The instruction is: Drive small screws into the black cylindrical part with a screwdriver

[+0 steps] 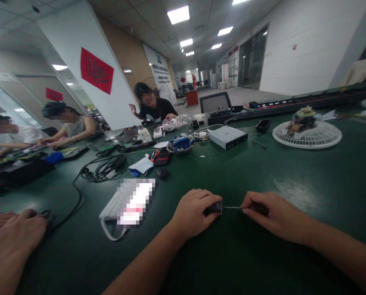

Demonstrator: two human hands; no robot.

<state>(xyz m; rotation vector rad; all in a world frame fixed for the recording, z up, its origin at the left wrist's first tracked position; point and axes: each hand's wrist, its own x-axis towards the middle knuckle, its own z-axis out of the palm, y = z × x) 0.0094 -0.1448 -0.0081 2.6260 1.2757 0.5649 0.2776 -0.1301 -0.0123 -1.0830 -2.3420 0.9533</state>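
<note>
My left hand (196, 211) is closed around a short dark cylindrical piece (216, 207), whose end shows between thumb and forefinger. From that end a thin metal shaft (231, 207) runs level to the right. Thumb and fingertips of my right hand (270, 213) pinch the shaft's other end. Both hands are low over the green table (232, 176). Whether the shaft and the dark piece are one tool, I cannot tell. Left of my left hand lie a lit phone (136, 203) and a white face mask (110, 203).
Another person's hands (21, 233) rest at the far left by a black cable (104, 168). Ahead lie a small round black object (162, 173), a silver disc drive (227, 136) and a white fan grille (307, 134) bearing parts. Several people sit across the table.
</note>
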